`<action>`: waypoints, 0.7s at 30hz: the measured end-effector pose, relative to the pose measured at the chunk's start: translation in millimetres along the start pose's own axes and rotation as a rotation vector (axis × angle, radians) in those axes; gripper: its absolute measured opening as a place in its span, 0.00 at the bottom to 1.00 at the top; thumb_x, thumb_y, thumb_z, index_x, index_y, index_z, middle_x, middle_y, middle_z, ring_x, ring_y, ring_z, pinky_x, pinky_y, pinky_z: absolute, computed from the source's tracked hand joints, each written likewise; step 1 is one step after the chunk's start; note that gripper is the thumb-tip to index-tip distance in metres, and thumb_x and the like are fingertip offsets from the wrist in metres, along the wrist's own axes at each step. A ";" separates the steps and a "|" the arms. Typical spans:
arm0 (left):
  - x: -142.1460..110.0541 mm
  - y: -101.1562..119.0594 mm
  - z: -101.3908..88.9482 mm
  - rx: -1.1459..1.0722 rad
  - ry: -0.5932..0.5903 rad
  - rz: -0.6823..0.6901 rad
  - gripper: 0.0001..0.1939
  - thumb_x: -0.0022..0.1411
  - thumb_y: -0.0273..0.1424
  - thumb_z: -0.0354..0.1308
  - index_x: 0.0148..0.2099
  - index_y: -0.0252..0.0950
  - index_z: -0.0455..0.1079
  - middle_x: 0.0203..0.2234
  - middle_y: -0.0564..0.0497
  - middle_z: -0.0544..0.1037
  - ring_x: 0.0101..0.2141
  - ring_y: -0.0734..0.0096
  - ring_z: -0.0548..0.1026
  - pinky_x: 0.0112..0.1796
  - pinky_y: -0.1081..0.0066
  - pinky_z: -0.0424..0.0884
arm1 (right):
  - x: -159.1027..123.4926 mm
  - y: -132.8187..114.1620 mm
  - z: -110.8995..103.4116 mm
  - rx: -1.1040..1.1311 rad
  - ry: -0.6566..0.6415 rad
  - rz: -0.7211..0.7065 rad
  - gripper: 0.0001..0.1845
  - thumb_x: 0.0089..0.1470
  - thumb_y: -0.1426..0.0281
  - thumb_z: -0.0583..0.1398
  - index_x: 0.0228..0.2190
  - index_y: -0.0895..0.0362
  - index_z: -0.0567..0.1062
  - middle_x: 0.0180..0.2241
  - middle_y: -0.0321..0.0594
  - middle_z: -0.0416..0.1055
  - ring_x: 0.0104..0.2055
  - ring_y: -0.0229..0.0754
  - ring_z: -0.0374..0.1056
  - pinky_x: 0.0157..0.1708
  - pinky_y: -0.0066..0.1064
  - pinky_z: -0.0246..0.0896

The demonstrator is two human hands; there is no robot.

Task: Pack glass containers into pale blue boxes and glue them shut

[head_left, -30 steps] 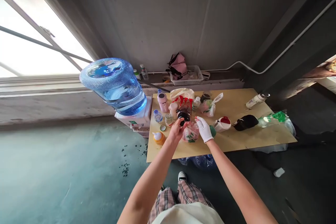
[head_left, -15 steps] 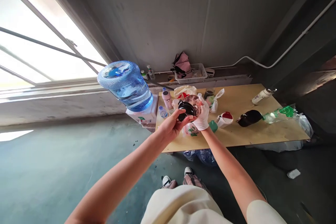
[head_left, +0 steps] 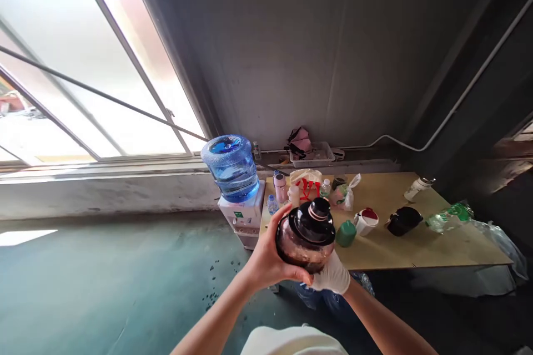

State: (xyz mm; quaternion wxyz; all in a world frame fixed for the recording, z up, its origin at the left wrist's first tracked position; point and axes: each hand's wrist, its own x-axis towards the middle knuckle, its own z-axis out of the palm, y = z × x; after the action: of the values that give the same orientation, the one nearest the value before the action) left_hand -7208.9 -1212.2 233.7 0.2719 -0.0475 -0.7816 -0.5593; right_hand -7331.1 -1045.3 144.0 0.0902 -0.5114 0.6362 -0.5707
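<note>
A round dark glass jar [head_left: 303, 241] with a black knobbed lid is held up close to the camera, above the near edge of a low plywood table [head_left: 416, 247]. My bare left hand [head_left: 266, 258] wraps its left side. My right hand [head_left: 334, 275], in a white glove, cups it from below on the right. Both hands are closed on the jar.
On the table stand a green cup [head_left: 346, 233], a white-and-red mug [head_left: 367, 221], a black pouch [head_left: 403, 220], a pink flask [head_left: 280, 187], bags and small bottles. A water dispenser with a blue jug [head_left: 232, 167] stands left of the table. Wall behind, window at left.
The jar has been lifted off the table and brought up toward the camera in both hands. The view has pulled back and risen.
</note>
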 end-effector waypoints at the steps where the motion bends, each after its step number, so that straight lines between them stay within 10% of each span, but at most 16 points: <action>1: -11.7 -6.2 3.9 -0.072 0.039 -0.038 0.65 0.39 0.62 0.79 0.72 0.41 0.60 0.67 0.34 0.73 0.66 0.36 0.73 0.68 0.41 0.66 | -2.0 -10.3 2.8 0.083 -0.034 0.003 0.63 0.41 0.26 0.65 0.64 0.57 0.71 0.60 0.58 0.75 0.65 0.67 0.70 0.68 0.58 0.64; 4: -52.2 -25.3 10.0 -0.121 0.182 -0.117 0.58 0.44 0.61 0.77 0.70 0.40 0.61 0.62 0.37 0.77 0.61 0.42 0.78 0.64 0.46 0.73 | -4.0 -40.9 -6.9 0.077 0.064 0.025 0.58 0.50 0.22 0.51 0.59 0.56 0.74 0.44 0.50 0.81 0.44 0.54 0.79 0.49 0.46 0.76; 7: -90.9 -44.8 11.5 0.139 0.199 -0.163 0.56 0.43 0.51 0.81 0.70 0.43 0.63 0.60 0.40 0.80 0.58 0.43 0.80 0.59 0.48 0.77 | -2.6 -71.3 -23.8 -0.369 0.191 0.076 0.44 0.63 0.29 0.45 0.42 0.55 0.77 0.27 0.39 0.76 0.25 0.42 0.70 0.29 0.33 0.63; 13: -130.0 -67.3 21.5 0.490 0.017 -0.111 0.51 0.46 0.36 0.80 0.71 0.44 0.65 0.59 0.40 0.80 0.54 0.48 0.83 0.52 0.54 0.83 | -7.5 -93.9 -6.1 -1.203 0.123 -0.052 0.33 0.76 0.53 0.46 0.27 0.55 0.77 0.20 0.39 0.75 0.20 0.41 0.68 0.27 0.37 0.45; 21: -117.3 -60.1 31.3 -0.169 -0.391 -0.352 0.59 0.34 0.53 0.81 0.68 0.41 0.67 0.58 0.43 0.82 0.56 0.48 0.81 0.61 0.52 0.75 | -33.0 -102.5 -20.7 -1.154 0.062 -0.237 0.28 0.73 0.64 0.47 0.22 0.53 0.70 0.18 0.35 0.65 0.22 0.39 0.61 0.29 0.37 0.48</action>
State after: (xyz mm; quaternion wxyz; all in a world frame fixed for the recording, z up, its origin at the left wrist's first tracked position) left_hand -7143.9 -1179.3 119.5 0.0094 -0.0404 -0.7660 -0.6415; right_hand -7274.3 -989.4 219.3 -0.2857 -0.5283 0.7848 -0.1529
